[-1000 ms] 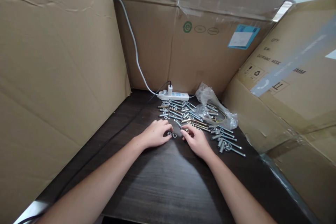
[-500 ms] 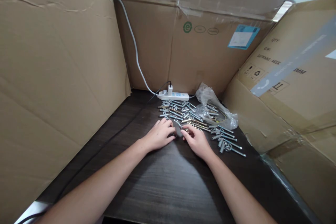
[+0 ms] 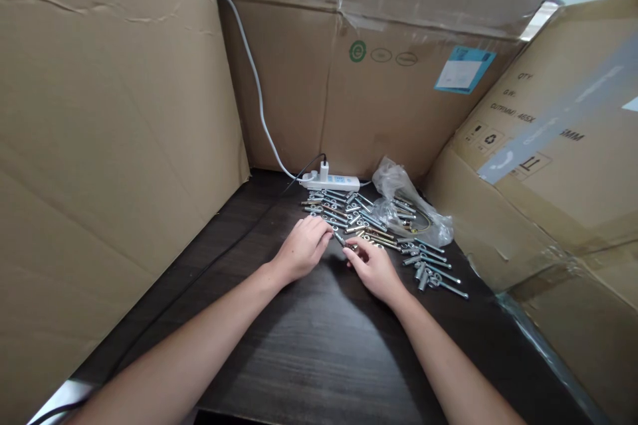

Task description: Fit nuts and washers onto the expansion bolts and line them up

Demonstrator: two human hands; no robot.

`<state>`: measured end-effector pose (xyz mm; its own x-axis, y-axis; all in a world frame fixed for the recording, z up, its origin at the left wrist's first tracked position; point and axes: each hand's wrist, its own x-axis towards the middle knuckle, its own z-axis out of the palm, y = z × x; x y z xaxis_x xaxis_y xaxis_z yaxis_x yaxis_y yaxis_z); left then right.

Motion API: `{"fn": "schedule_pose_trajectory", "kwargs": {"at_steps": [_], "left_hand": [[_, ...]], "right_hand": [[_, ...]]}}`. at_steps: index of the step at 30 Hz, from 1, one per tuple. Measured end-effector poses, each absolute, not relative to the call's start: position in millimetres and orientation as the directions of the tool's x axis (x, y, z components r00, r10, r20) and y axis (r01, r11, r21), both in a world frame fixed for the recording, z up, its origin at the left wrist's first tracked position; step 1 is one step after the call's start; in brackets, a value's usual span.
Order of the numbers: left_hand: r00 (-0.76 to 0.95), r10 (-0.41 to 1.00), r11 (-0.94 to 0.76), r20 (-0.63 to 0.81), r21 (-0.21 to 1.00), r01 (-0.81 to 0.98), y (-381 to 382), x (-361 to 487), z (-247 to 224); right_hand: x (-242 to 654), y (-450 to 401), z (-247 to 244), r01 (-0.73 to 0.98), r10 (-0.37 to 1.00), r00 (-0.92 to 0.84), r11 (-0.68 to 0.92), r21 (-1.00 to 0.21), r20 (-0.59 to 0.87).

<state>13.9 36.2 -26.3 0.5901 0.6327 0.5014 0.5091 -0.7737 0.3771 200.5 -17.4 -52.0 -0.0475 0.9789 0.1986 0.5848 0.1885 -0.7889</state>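
My right hand (image 3: 373, 268) grips a metal expansion bolt (image 3: 339, 239) between thumb and fingers, its silvery end pointing up and to the left. At that end, the thumb and fingertips of my left hand (image 3: 303, 249) are pinched together on the tip. They hide the tip, so a small ring or nut there cannot be made out. Just beyond both hands lie several loose expansion bolts (image 3: 381, 234), silver and brass-coloured, with washers and sleeves among them. More silver bolts (image 3: 436, 264) lie to the right of my right hand.
A white power strip (image 3: 343, 182) with a plug stands behind the bolts. A crumpled clear plastic bag (image 3: 438, 229) covers some bolts at the right. A black cable (image 3: 219, 259) crosses the dark table (image 3: 319, 358) on the left. Cardboard boxes (image 3: 279, 93) wall in three sides.
My left hand has moved up slightly, and its fingers have closed in on the bolt's end, covering the ring seen there before. My right hand has barely moved.
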Motion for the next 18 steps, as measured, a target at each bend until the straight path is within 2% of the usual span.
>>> {"fn": "schedule_pose_trajectory", "kwargs": {"at_steps": [7, 13, 18], "left_hand": [[0.591, 0.662, -0.75, 0.461, 0.414, 0.516, 37.0, 13.4, -25.8], [0.545, 0.7, -0.712, 0.461, 0.502, 0.491, 34.7, 12.2, -23.9], [0.591, 0.658, -0.748, 0.466, 0.491, 0.446, 31.7, 12.3, -22.1]], "right_hand": [[198.2, -19.9, -49.2, 0.593, 0.973, -0.109, 0.229, -0.772, 0.206], [197.1, -20.2, -49.5, 0.585, 0.969, -0.134, 0.246, -0.773, 0.206], [197.4, -20.2, -48.1, 0.585, 0.971, -0.126, 0.238, -0.776, 0.203]]}}
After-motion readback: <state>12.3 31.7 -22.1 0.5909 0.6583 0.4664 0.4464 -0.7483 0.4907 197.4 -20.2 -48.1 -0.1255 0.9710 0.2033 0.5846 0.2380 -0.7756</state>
